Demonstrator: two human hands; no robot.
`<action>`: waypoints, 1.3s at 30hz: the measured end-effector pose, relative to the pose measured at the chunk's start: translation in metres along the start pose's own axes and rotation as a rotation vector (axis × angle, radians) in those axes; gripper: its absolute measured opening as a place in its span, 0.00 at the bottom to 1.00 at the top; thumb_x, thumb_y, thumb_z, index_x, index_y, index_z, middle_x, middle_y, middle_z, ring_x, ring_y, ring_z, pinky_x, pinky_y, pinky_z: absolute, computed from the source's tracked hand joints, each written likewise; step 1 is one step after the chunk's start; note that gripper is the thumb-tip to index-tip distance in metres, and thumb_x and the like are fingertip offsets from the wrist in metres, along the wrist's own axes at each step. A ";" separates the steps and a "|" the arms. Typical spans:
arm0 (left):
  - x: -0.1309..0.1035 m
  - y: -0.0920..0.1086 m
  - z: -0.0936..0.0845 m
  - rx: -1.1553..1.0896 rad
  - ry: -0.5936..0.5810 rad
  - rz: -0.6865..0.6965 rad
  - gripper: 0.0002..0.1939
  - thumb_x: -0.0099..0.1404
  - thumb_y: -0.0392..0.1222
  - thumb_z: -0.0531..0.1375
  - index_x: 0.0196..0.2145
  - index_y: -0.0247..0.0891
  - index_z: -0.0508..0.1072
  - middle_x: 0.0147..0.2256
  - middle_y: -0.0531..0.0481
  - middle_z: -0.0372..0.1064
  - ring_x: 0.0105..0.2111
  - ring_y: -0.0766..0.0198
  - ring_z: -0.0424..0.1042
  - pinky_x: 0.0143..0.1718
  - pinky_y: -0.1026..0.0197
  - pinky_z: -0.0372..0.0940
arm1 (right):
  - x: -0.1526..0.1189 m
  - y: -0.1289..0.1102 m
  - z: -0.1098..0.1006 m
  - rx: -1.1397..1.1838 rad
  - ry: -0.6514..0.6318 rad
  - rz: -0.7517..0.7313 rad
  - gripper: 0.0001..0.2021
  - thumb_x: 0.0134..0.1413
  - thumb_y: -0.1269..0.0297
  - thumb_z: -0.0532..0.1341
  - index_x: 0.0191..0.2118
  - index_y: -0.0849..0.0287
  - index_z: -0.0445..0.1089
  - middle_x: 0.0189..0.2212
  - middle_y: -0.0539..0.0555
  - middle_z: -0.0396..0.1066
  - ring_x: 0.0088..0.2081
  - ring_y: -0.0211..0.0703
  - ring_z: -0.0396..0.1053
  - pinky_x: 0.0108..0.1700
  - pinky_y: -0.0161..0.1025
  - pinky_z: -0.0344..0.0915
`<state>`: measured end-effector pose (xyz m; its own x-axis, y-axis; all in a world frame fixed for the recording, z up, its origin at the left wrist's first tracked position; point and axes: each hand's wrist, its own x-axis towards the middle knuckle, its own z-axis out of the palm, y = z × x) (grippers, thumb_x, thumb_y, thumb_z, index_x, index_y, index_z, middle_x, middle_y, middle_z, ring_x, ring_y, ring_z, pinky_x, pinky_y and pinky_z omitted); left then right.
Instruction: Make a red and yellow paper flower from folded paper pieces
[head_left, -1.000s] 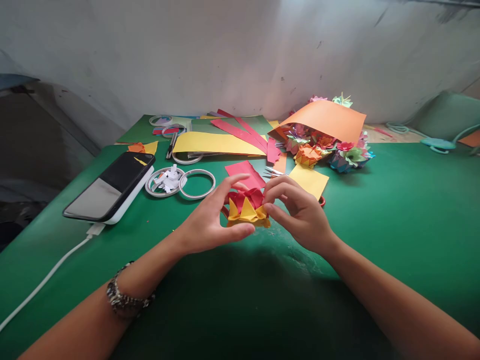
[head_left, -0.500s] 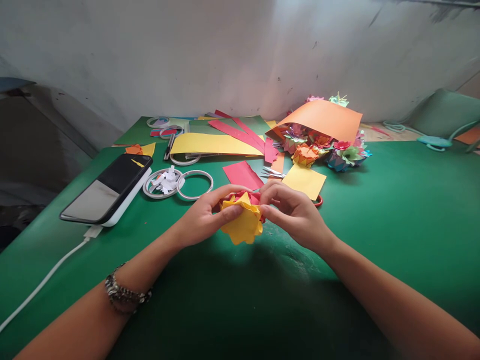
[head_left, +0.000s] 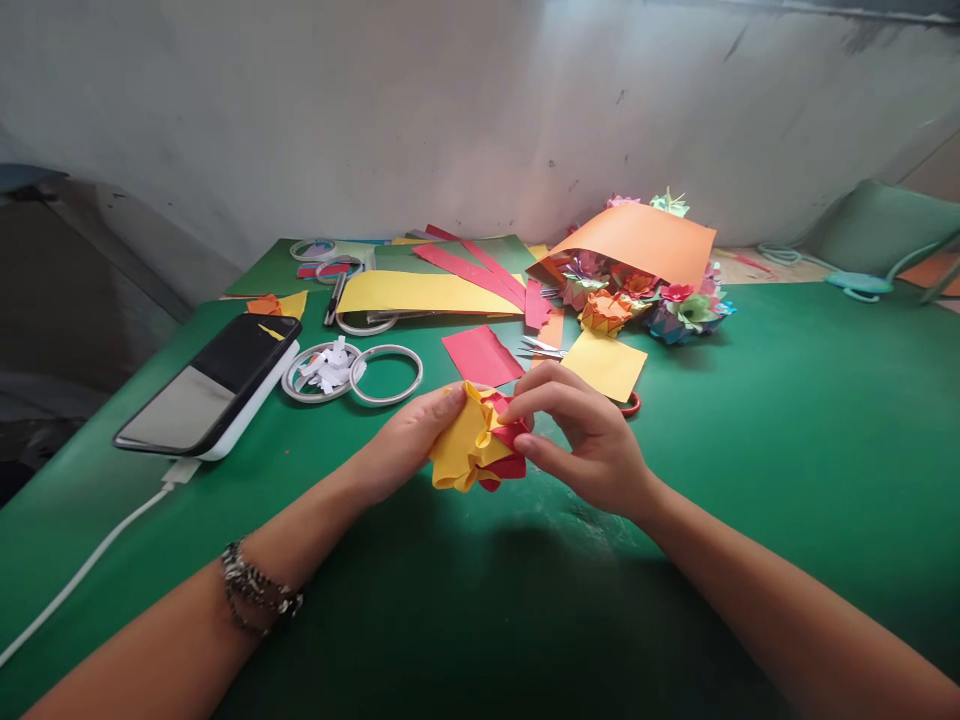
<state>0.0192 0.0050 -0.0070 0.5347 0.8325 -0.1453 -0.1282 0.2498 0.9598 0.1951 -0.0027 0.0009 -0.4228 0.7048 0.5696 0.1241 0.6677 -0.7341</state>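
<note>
Flower (head_left: 474,444) of yellow and red paper, tilted above the green table (head_left: 787,420), near the scissors (head_left: 546,348). Left hand (head_left: 405,438) closed on its yellow side, thumb uppermost; right hand (head_left: 592,440) half curled, fingertips at the red petals (head_left: 510,467), grip unclear.

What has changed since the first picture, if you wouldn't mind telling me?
The paper flower has tipped from upright onto its side: its yellow base now faces left, its red petals right. The left hand keeps its grip; the right hand stays at the petals. The phone and scissors lie as before.
</note>
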 end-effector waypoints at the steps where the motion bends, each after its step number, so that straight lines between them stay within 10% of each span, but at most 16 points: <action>1: 0.000 0.000 0.001 -0.006 0.018 -0.006 0.22 0.57 0.59 0.53 0.36 0.35 0.65 0.28 0.49 0.70 0.24 0.65 0.71 0.26 0.63 0.66 | 0.000 0.000 0.000 -0.019 0.003 -0.027 0.03 0.51 0.67 0.59 0.34 0.57 0.67 0.30 0.50 0.61 0.31 0.34 0.61 0.33 0.36 0.65; 26: -0.001 0.006 0.008 -0.190 0.023 -0.022 0.19 0.55 0.54 0.58 0.33 0.34 0.68 0.22 0.52 0.69 0.20 0.68 0.68 0.22 0.67 0.62 | 0.000 -0.002 0.001 -0.082 -0.058 -0.125 0.12 0.51 0.54 0.58 0.37 0.56 0.64 0.33 0.52 0.58 0.34 0.37 0.59 0.34 0.38 0.65; 39: 0.006 -0.004 0.003 -0.331 0.095 0.014 0.17 0.60 0.43 0.54 0.46 0.35 0.64 0.46 0.43 0.66 0.46 0.57 0.67 0.44 0.58 0.63 | 0.000 0.007 0.002 -0.413 0.064 -0.075 0.17 0.45 0.67 0.63 0.41 0.54 0.58 0.41 0.55 0.56 0.46 0.44 0.59 0.44 0.45 0.67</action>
<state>0.0257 0.0072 -0.0110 0.4527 0.8756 -0.1689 -0.4072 0.3715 0.8344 0.1945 0.0017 -0.0051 -0.3898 0.6552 0.6472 0.4500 0.7486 -0.4868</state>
